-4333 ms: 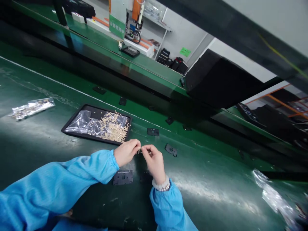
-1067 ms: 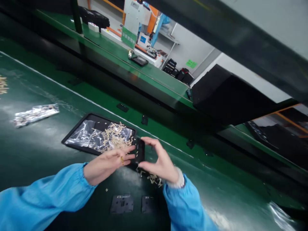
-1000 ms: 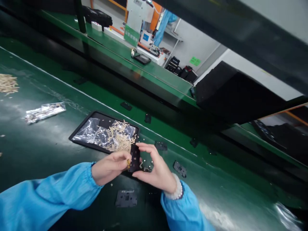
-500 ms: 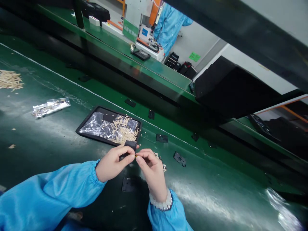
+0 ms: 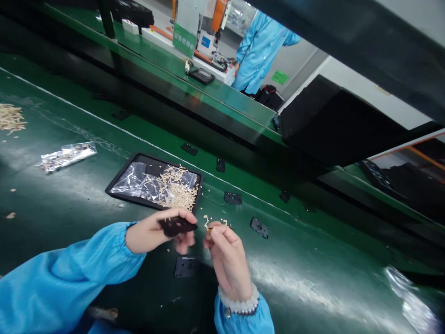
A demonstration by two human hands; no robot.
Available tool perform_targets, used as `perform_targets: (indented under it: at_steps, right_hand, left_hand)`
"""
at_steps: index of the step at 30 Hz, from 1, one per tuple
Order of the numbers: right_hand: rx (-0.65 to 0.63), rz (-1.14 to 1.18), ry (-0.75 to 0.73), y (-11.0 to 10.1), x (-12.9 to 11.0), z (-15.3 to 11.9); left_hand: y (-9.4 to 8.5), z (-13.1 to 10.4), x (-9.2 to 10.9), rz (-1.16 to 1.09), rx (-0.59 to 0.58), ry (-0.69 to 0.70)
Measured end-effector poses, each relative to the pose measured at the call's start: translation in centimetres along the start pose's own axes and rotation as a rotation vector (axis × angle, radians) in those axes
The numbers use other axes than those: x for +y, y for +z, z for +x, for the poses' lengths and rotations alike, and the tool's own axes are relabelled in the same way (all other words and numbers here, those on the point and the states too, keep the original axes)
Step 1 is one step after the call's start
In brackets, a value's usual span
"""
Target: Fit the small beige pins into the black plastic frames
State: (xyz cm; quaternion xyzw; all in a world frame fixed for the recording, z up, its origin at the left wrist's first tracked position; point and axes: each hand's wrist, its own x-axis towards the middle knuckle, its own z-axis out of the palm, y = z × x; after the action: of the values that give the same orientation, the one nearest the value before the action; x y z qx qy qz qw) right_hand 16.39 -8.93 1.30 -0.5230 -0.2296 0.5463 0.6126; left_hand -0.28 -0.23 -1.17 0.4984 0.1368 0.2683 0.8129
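My left hand (image 5: 148, 233) is closed on a flat black plastic part (image 5: 176, 226), which is tilted and slightly smeared by motion. Just to its right, the thumb and fingertips of my right hand (image 5: 227, 260) pinch a tiny amber-yellow piece (image 5: 210, 229); most of it is hidden by the fingers. A gap separates the two hands. Behind my right fingertips lie a few small cream-coloured bent pieces (image 5: 206, 220). Another black plastic part (image 5: 185, 267) rests on the green table below and between my hands.
Beyond my left hand stands a black tray (image 5: 127, 196) with clear bags and many small cream pieces (image 5: 179, 194). Several black parts (image 5: 232, 198) lie along the green surface (image 5: 313, 260). A clear bag (image 5: 67, 157) is left. A person in blue (image 5: 262, 51) stands across the bench.
My hands have moved apart: the left hand shifted left and turned the black part flatter, while the right drew slightly right with the tiny amber piece. The person across the bench moved right.
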Motion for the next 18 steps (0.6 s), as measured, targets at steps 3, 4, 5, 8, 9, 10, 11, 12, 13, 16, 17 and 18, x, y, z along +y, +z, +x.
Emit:
perform_targets:
  at_steps: [3, 4, 5, 8, 9, 10, 11, 12, 13, 16, 17, 18]
  right_hand:
    - [-0.005, 0.048, 0.005, 0.6, 0.6, -0.3]
    - [-0.008, 0.051, 0.002, 0.8, 0.8, -0.3]
    - [-0.009, 0.047, -0.001, 1.0, 1.0, -0.4]
    - [-0.012, 0.022, -0.003, 1.7, 1.5, -0.5]
    - [-0.015, 0.018, -0.006, 1.9, 1.6, -0.6]
    - [-0.016, 0.014, -0.011, 2.1, 1.7, -0.7]
    - [-0.016, 0.01, -0.016, 2.4, 1.8, -0.8]
    - [-0.017, 0.007, -0.021, 2.6, 1.9, -0.9]
    - [-0.02, 0.008, -0.023, 2.9, 2.0, -1.0]
    - [-0.031, 0.027, -0.017, 3.6, 2.1, -1.4]
    - [-0.034, 0.038, -0.015, 3.8, 2.1, -1.4]
    - [-0.035, 0.048, -0.014, 4.0, 2.1, -1.5]
  left_hand:
    - [0.0, 0.7, -0.6, -0.055, 0.235, 0.076]
    - [0.1, 0.9, -0.6, -0.092, 0.28, 0.085]
    - [0.2, 1.1, -0.7, -0.143, 0.297, 0.084]
    - [0.9, 1.6, -0.7, -0.353, 0.307, 0.085]
    - [1.1, 1.7, -0.8, -0.425, 0.318, 0.092]
    - [1.3, 1.7, -0.9, -0.493, 0.328, 0.099]
    - [1.5, 1.8, -1.2, -0.557, 0.33, 0.1]
    - [1.7, 1.8, -1.4, -0.61, 0.322, 0.089]
    - [1.9, 1.9, -1.7, -0.652, 0.307, 0.071]
    - [2.3, 1.8, -2.2, -0.721, 0.259, 0.02]
    - [2.4, 1.8, -2.3, -0.73, 0.251, 0.015]
    - [2.5, 1.8, -2.3, -0.736, 0.247, 0.016]
